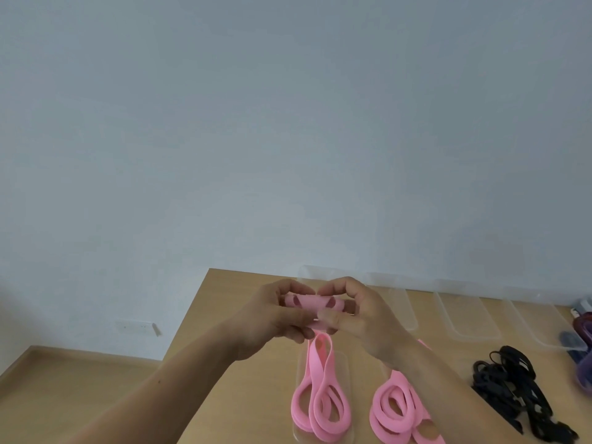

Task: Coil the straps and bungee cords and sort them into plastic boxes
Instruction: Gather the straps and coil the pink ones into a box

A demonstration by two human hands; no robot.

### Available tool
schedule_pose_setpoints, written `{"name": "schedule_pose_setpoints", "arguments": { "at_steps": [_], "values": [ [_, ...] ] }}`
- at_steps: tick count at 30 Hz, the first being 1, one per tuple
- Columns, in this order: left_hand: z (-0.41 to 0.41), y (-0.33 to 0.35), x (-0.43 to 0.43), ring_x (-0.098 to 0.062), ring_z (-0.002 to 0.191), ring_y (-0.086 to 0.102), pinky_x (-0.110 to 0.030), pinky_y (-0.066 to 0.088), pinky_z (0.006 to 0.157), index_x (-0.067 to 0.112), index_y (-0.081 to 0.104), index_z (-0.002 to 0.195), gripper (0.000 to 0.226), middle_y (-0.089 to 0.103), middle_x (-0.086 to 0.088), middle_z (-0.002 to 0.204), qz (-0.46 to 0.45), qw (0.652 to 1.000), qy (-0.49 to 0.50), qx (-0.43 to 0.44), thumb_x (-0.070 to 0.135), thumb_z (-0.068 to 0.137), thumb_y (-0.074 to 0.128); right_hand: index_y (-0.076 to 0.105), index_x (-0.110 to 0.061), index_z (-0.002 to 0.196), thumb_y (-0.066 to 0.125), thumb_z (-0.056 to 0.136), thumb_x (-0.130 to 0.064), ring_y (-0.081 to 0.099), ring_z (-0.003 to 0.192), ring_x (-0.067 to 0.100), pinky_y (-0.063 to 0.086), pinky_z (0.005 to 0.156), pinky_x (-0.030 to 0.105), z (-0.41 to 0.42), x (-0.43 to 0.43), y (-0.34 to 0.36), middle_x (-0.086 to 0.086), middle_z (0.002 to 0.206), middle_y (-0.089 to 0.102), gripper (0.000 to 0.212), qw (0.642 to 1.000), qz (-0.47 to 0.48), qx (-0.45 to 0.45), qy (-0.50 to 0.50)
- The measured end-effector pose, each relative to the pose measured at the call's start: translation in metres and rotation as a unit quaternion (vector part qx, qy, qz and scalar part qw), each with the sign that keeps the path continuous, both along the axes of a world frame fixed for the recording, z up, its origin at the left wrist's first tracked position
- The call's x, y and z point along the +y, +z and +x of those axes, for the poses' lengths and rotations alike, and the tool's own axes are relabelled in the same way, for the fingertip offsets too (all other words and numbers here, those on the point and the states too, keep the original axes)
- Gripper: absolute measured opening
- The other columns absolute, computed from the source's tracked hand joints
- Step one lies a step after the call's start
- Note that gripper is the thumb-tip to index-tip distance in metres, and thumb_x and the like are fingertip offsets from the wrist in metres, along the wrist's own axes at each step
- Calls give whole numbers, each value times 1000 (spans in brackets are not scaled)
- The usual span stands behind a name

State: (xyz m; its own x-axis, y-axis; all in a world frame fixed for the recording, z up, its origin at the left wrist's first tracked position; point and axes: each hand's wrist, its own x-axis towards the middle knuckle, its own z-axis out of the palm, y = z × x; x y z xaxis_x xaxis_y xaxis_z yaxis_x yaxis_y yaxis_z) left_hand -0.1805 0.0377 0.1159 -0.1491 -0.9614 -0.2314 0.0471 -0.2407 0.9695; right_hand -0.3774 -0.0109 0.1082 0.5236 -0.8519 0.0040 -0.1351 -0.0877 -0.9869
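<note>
Strap position: the pink strap (307, 303), punched with oval holes, is held raised above the wooden table (230, 395). Its gripped section runs left to right between the two hands. The left hand (272, 318) grasps the left end of that section with curled fingers. The right hand (362, 318) pinches the right end between thumb and curled fingers. Neither hand is free.

Governing relation: the uncoiled length drops from the underside of the gripped section, directly below and nearer than both hands. Its long axis runs far to near. The hanging loops (320, 402) rest on a shallow clear plastic box (344, 373) lying flat on the table. Both hands sit about equally close to the drop point. Judged from this layout, further winding must draw the slack upward and wrap it across the left-right section.

Surroundings:
- A second pink strap (394, 408) lies loosely looped just right of the hanging loops, partly hidden by the right forearm. Contact between the two straps cannot be determined.
- Black bungee cords (512, 389) lie in a tangle further right, well apart from the hands.
- Clear plastic boxes (464, 318) stand in a row along the far edge of the table.
- A purple item (586, 328) is cut off at the right edge.

Obstruction: the second strap is the nearest snag risk when slack is lifted.
</note>
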Motion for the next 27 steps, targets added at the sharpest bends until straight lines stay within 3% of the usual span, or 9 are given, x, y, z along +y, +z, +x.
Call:
{"name": "schedule_pose_setpoints", "arguments": {
  "at_steps": [4, 7, 10, 15, 21, 24, 27],
  "values": [
    [-4, -2, 0, -28, 73, 69, -31, 56, 65, 2, 57, 114, 36, 69, -22, 94, -42, 998, 18, -36, -6, 82, 73, 66, -13, 103, 68, 92, -21, 69, 65, 24, 58, 64, 37, 4, -2, -1, 15, 93, 71, 14, 999, 28, 4, -39],
    [-9, -5, -1, -24, 70, 69, -29, 55, 65, 7, 58, 112, 37, 66, -18, 96, -67, 994, 27, -78, -6, 81, 73, 66, -12, 103, 68, 92, -22, 70, 63, 25, 57, 56, 32, 7, -3, -4, 13, 77, 73, 15, 999, 33, 12, -35],
    [-9, -7, -2, -24, 72, 69, -27, 54, 66, 10, 58, 112, 41, 65, -17, 102, -73, 994, 29, -78, -3, 77, 76, 67, -13, 101, 73, 88, -18, 70, 62, 25, 56, 55, 30, 8, -5, -5, 9, 77, 73, 14, 999, 11, 7, -48],
    [-8, -7, -7, -25, 82, 71, -24, 54, 69, 2, 62, 109, 40, 73, -17, 98, -11, 1000, 24, 1, 30, 83, 74, 68, -20, 98, 79, 83, -20, 69, 61, 18, 56, 57, 26, 5, -7, -8, 1, 78, 72, 18, 998, -14, -9, -63],
    [-9, -14, -14, -26, 78, 69, -29, 55, 67, 2, 66, 98, 31, 74, -17, 95, 53, 998, -22, 6, 32, 89, 65, 68, -27, 96, 80, 82, -17, 68, 58, 15, 53, 56, 24, -2, -13, -27, -3, 80, 71, 22, 998, -18, -23, -52],
    [-16, -24, -16, -22, 70, 65, -29, 52, 62, 4, 66, 89, 27, 70, -12, 82, 67, 997, -2, -27, 30, 96, 62, 64, -39, 104, 76, 85, -31, 67, 79, 4, 54, 68, 19, -12, -20, -41, -17, 96, 68, 24, 983, -156, 82, -44],
    [-27, -33, -20, -20, 63, 61, -27, 49, 57, 2, 68, 86, 31, 65, -15, 79, 92, 995, 27, -26, 26, 101, 55, 64, -35, 107, 71, 84, -37, 56, 90, -2, 48, 75, 14, -20, -26, -50, -28, 100, 57, 24, 912, -378, 157, -35]
  ]
}}
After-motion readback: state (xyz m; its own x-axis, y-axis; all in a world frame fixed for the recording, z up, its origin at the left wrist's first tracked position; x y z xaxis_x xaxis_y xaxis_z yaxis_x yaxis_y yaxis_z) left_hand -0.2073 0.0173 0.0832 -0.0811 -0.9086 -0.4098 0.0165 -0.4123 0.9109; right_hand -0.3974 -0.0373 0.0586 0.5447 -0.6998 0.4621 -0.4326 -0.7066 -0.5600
